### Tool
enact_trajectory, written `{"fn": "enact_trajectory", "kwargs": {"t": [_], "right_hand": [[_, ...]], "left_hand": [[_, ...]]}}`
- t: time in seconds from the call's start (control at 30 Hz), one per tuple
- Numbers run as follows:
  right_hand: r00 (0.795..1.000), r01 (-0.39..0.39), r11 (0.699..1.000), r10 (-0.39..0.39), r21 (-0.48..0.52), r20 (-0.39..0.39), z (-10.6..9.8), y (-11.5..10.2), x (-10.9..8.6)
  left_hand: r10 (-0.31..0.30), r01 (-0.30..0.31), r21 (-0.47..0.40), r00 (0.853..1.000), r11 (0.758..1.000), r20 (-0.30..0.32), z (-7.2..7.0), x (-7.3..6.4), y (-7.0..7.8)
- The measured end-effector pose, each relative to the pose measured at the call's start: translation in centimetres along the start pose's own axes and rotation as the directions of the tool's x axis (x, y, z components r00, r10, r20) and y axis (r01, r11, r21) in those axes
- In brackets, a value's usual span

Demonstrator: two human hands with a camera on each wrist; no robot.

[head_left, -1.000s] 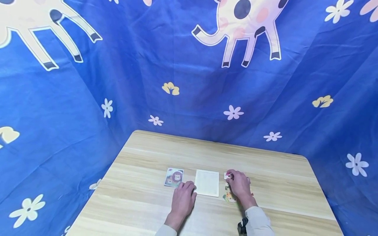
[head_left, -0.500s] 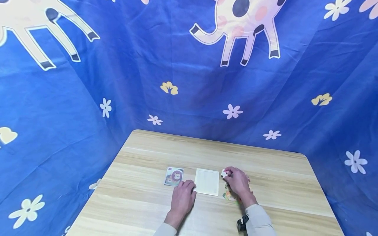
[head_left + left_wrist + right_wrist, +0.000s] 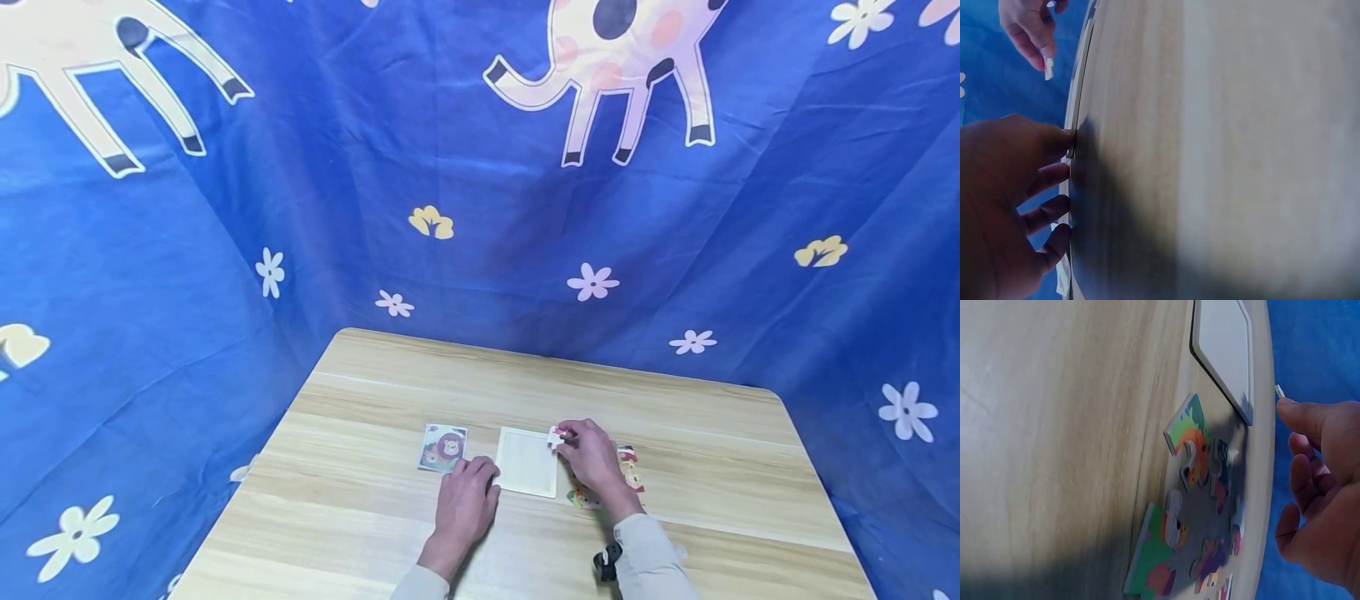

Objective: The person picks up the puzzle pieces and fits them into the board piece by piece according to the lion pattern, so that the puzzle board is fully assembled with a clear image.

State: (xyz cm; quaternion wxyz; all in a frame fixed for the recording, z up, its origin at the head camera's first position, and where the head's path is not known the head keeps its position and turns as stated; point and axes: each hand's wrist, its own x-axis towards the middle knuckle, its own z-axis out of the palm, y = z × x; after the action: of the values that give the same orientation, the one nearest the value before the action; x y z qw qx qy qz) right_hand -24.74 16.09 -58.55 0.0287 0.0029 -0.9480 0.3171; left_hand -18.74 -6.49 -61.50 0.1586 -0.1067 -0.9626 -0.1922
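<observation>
My right hand (image 3: 596, 462) pinches a small puzzle piece (image 3: 557, 437) between thumb and fingertips, above the upper right corner of the white puzzle tray (image 3: 527, 463). In the right wrist view only a thin edge of that piece shows past the thumb. The tray lies flat, with a raised rim and a bare inside. My left hand (image 3: 465, 508) rests on the table at the tray's left side, its thumb touching the tray's edge and its fingers loosely bent. Several coloured puzzle pieces (image 3: 1194, 444) lie under and beside my right forearm, partly hidden in the head view.
A square picture card (image 3: 442, 448) with a lion on it lies left of the tray, close to my left fingertips. The wooden table (image 3: 360, 500) meets a blue patterned cloth (image 3: 480, 275) at the back and sides.
My right hand has moved left with the puzzle piece, from over the loose pieces to the tray's upper right corner, uncovering more pieces. The left hand and tray have stayed put.
</observation>
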Motion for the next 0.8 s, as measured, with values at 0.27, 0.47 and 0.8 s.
{"fn": "enact_trajectory", "kwargs": {"t": [0.27, 0.47, 0.8], "right_hand": [[0.999, 0.016, 1.0, -0.015, -0.02, 0.043, 0.9, -0.5, 0.1], [0.997, 0.041, 0.999, -0.039, -0.032, 0.064, 1.7, -1.0, 0.3], [0.995, 0.077, 0.997, -0.076, -0.02, 0.062, 3.1, -1.5, 0.6]], "left_hand": [[-0.004, 0.004, -0.004, 1.0, 1.0, -0.026, 0.3, 0.0, 0.0], [-0.037, 0.037, -0.015, 0.999, 0.999, 0.025, 0.3, 0.2, 0.1], [-0.029, 0.03, -0.011, 0.999, 0.999, 0.046, 0.0, 0.5, 0.3]]}}
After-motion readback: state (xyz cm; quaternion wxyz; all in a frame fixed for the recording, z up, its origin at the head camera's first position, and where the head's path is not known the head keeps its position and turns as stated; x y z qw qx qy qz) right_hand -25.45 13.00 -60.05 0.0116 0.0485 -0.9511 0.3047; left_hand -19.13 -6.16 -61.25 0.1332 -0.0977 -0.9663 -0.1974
